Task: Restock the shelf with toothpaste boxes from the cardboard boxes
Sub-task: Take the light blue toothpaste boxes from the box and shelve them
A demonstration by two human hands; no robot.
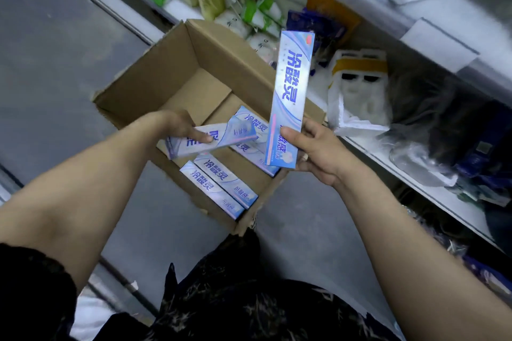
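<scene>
1. We see an open cardboard box [155,83] on the grey floor [55,63], in the middle of the view.
2. The left hand [180,126] is over the cardboard box. Its grip is curled round one end of a slanted toothpaste box [221,137], with the thumb on top. The far end of this one points to about 2 o'clock.
3. The right hand [313,147] is at 3 o'clock from the left hand, by the edge of the cardboard box. Its grip holds the low end of a tall toothpaste box [292,83], with the thumb on the front. This one stands up and points to 12 o'clock.
4. Spare toothpaste boxes [224,184] lie flat inside the cardboard box. Two are side by side at its 6 o'clock end. At least one more is under the slanted toothpaste box.
5. The shelf [368,148] runs along the 3 o'clock side of the cardboard box. A white bag [357,102] sits on it. Green and white packs [257,12] are at 12 o'clock.
</scene>
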